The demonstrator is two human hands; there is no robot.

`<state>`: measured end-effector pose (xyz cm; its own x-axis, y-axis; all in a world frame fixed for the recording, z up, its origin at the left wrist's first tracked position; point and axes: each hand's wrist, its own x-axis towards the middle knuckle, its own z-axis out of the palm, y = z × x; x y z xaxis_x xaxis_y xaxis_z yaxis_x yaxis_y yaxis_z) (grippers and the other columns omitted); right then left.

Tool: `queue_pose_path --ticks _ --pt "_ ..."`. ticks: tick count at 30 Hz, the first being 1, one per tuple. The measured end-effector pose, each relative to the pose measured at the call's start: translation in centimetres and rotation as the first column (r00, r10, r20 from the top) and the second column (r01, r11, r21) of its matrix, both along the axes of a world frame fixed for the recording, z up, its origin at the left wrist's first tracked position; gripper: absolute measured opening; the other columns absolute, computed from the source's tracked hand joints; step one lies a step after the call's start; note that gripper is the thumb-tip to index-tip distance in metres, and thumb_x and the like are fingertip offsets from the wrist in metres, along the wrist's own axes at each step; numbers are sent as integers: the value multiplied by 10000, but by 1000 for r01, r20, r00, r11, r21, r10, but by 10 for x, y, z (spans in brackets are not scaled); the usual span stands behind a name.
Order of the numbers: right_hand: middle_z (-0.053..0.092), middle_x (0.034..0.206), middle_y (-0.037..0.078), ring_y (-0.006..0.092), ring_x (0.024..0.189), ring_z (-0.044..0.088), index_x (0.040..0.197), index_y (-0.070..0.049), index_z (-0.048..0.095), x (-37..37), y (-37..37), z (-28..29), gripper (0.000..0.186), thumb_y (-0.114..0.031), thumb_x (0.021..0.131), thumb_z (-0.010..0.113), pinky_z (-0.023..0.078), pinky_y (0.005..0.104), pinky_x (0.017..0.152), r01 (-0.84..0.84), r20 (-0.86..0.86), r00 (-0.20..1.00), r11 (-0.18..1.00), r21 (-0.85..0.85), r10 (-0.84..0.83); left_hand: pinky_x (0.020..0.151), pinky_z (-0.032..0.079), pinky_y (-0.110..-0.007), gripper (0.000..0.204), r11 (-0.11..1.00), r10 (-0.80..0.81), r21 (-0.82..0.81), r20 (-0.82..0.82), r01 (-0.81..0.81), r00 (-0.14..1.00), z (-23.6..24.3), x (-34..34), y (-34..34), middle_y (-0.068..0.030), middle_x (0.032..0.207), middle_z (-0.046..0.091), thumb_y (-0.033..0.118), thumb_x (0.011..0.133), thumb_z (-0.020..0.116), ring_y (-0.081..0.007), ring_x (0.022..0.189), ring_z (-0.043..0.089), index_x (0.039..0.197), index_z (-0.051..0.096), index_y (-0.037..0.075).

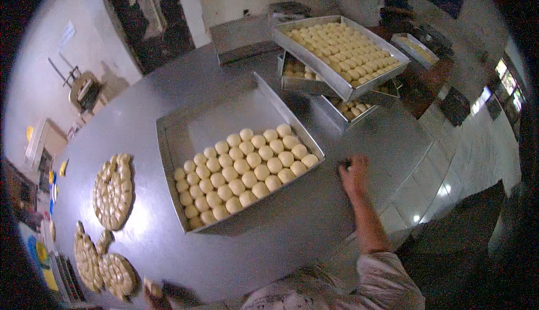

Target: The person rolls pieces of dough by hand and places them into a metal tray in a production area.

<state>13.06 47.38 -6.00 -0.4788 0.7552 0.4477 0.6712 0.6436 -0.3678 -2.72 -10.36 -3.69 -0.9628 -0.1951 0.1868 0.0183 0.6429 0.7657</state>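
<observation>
A metal tray [213, 130] of dough balls [250, 181] in rows lies in front of me, its far part bare. My right hand [352, 172] rests beside the tray's right side, fingers curled; whether they hold anything is unclear. My left hand [154, 292], partly cut off at the lower edge, grips what looks like a pale piece of dough [151, 285]. Near it are cut, flattened dough mounds [117, 273], with another dough round [112, 192] farther up the steel table [269, 254].
Stacked trays of dough [342, 54] stand at the back right, a smaller tray [414, 50] beyond them. A long metal box [241, 40] sits at the back against the wall. Tiled surface [426, 192] lies to the right; assorted items [48, 259] line the far left.
</observation>
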Motion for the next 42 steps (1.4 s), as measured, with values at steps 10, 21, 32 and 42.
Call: queue_pose_path --ticks 10,21,32,42 --pt "504 978 194 354 1030 439 937 -4 508 7 11 3 308 -49 658 630 361 453 858 -52 101 992 984 -171 70 792 440 -303 281 666 -358 722 91 186 929 31 0 102 -113 1024 507 85 784 562 -217 919 524 1039 466 13" --pt "527 1068 90 184 958 501 1089 -41 509 -84 -12 135 328 -225 822 555 430 325 793 -594 -885 461 763 -255 63 744 476 -307 349 481 -368 875 155 45 917 30 27 64 -106 979 523 54 802 570 -197 874 544 1127 442 41" --pt "614 959 105 210 940 570 944 -3 567 -170 -173 104 241 -222 856 521 455 325 818 -763 -719 625 435 -479 304 771 435 -288 275 511 -494 845 142 155 858 57 24 78 -51 969 498 9 775 570 -154 877 497 1025 470 65" --pt "601 1008 48 138 923 548 1033 -51 597 -6 -231 47 240 -132 807 602 435 276 820 -663 -609 709 41 -748 356 793 432 -283 195 544 -728 715 142 439 670 41 7 92 -71 983 552 68 830 541 -150 906 523 1018 525 19"
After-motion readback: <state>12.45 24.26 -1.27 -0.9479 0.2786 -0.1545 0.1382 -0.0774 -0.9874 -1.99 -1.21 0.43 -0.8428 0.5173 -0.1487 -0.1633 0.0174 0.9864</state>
